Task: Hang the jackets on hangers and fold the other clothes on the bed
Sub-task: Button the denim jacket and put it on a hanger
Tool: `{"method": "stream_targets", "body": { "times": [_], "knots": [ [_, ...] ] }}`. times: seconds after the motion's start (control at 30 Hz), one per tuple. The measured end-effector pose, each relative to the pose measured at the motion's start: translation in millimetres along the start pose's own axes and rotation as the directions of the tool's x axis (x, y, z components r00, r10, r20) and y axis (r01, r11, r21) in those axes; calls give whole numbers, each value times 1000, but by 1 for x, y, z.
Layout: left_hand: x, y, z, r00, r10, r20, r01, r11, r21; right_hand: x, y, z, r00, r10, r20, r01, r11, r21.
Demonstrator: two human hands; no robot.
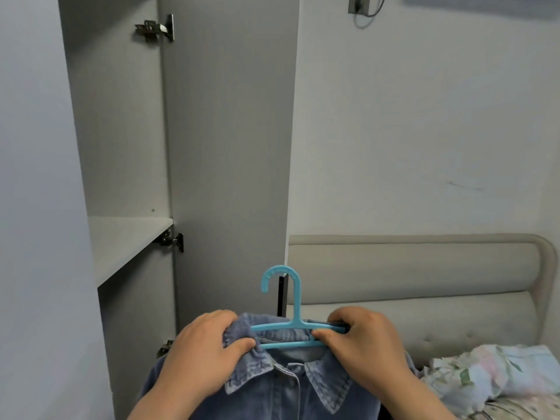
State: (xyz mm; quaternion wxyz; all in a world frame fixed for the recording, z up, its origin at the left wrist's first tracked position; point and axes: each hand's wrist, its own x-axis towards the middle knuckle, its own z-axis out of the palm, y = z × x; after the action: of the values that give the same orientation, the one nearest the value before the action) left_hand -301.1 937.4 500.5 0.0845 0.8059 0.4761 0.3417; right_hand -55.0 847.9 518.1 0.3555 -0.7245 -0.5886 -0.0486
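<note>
Faces a grey open wardrobe at 10 o'clock, a padded headboard at 3 o'clock, crumpled floral cloth on the bed at 4 o'clock. Holds a denim jacket at 6 o'clock, blue hanger in its collar, hook upright. Pinches the collar with the left hand, fingers curled; grips the hanger's right arm with the right hand, fingers wrapped round.

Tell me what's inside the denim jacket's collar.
The blue hanger sits inside the denim jacket at the collar, hook above. The left hand grips the collar over one end, the right hand holds the other; how far its arms reach into the shoulders is hidden.
</note>
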Motion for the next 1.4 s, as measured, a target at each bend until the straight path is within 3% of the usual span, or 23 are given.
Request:
{"method": "stream_targets", "body": {
  "times": [0.2,0.43,0.57,0.73,1.03,1.17,1.4],
  "knots": [
    [22,-41,5,996,-39,-75,42,999,33,34,-14,36,988,44,150,-51,998,44],
    [49,-96,29,986,-133,-100,138,990,41,67,-23,103,970,76,231,-107,987,121],
    [46,-119,42,958,-246,-151,258,964,69,87,-27,136,946,-23,324,-14,994,111],
    [45,-138,47,931,-340,-132,351,934,72,105,-26,166,846,-170,505,183,983,24],
    [72,-157,63,916,-387,-109,400,906,137,135,-15,198,834,-274,478,269,960,81],
    [71,-164,71,893,-443,-74,449,883,135,141,-14,211,792,-330,513,286,944,166],
    [65,-191,92,853,-497,-157,521,823,226,155,-17,264,775,-358,520,297,934,200]
  ]
}}
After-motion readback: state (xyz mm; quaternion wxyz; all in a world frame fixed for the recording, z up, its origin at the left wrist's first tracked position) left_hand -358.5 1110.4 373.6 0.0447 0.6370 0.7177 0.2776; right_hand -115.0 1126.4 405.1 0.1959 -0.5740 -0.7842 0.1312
